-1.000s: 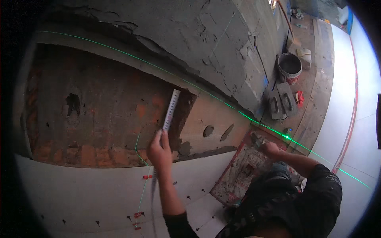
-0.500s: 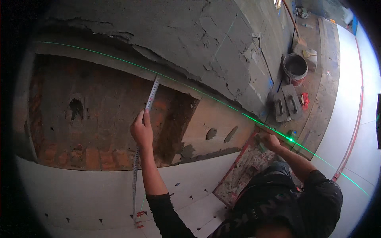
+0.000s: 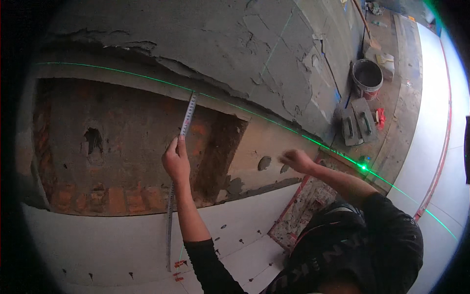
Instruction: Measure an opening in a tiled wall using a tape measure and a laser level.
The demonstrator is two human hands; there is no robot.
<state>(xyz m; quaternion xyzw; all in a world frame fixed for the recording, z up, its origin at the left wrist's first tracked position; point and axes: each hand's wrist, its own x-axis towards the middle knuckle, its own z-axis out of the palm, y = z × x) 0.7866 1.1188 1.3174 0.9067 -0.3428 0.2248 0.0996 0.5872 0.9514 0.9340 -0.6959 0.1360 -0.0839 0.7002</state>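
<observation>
A metal tape-measure blade [image 3: 188, 113] runs up across a recess with exposed brick [image 3: 117, 198]. Its upper end meets the bright green laser line [image 3: 254, 116], and its lower length hangs over the white tiles [image 3: 122, 240]. My left hand [image 3: 176, 159] is closed around the blade, thumb upward, in front of the recess. To the right, my right hand [image 3: 297, 160] is off the blade, in front of the smooth beige wall strip [image 3: 249, 161] with grey mortar dabs. Its fingers point left, but blur hides whether they are curled around anything.
Rough grey mortar [image 3: 205, 39] covers the wall above. On the right-hand boards stand a bucket [image 3: 367, 78], trowels [image 3: 359, 122] and a red tool [image 3: 380, 118]. A glowing laser source [image 3: 364, 167] sits nearby. Red clips [image 3: 180, 263] are near the tape's lower end.
My right hand has moved left and slightly up from beside the mortar-stained board to the beige strip. My left hand stays on the tape blade; the view has shifted slightly.
</observation>
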